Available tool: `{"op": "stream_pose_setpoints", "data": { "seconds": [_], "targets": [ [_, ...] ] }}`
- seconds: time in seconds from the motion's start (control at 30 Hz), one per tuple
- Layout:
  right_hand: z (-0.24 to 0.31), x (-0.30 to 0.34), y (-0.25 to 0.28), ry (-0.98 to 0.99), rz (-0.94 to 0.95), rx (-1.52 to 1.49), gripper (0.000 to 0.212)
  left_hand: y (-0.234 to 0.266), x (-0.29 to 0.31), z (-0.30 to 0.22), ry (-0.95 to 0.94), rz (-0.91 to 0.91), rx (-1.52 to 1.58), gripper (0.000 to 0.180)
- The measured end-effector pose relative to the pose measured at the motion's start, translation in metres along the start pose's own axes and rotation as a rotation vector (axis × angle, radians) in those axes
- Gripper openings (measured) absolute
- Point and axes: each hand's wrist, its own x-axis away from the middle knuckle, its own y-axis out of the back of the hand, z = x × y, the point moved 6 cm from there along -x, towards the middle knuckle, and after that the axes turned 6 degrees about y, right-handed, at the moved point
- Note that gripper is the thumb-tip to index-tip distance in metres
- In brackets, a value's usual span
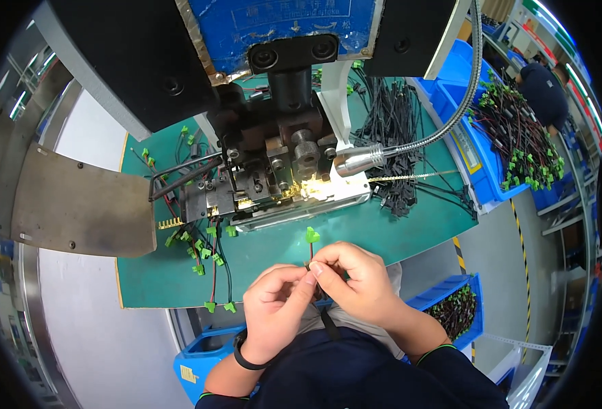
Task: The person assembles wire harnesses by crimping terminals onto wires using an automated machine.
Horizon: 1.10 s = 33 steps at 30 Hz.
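Observation:
My left hand and my right hand meet in front of the bench's near edge, thumbs and forefingers pinched together. Between them they grip a thin wire lead. A bright green connector tops the lead and points away from me. The rest of the lead is mostly hidden by my fingers, with dark strands showing below them. Beyond the connector stands a crimping press, its lower tooling lit brightly. A brass terminal strip sticks out on its left side.
A lamp on a flexible metal neck reaches in from the right. Green-ended leads and black cables lie on the green bench top. Blue bins of leads stand right; another bin sits lower. A person is far right.

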Motion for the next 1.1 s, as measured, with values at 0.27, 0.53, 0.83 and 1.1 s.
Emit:
{"op": "stream_pose_setpoints", "data": {
  "seconds": [0.27, 0.53, 0.83, 1.1],
  "targets": [
    [-0.035, 0.03, -0.006, -0.135, -0.202, -0.397, 0.01, 0.001, -0.008, 0.008, 0.039, -0.069, 0.083, 0.006],
    [-0.042, 0.023, -0.004, -0.18, -0.041, -0.318, 0.009, -0.002, -0.013, -0.001, -0.047, -0.039, 0.04, 0.006],
    [-0.036, 0.025, -0.008, -0.14, 0.028, -0.579, 0.005, -0.015, -0.025, 0.006, -0.131, 0.295, 0.365, 0.004],
    [-0.024, 0.015, -0.009, -0.201, 0.027, -0.575, 0.006, -0.009, -0.02, 0.006, -0.031, 0.19, 0.438, 0.008]
  ]
}}
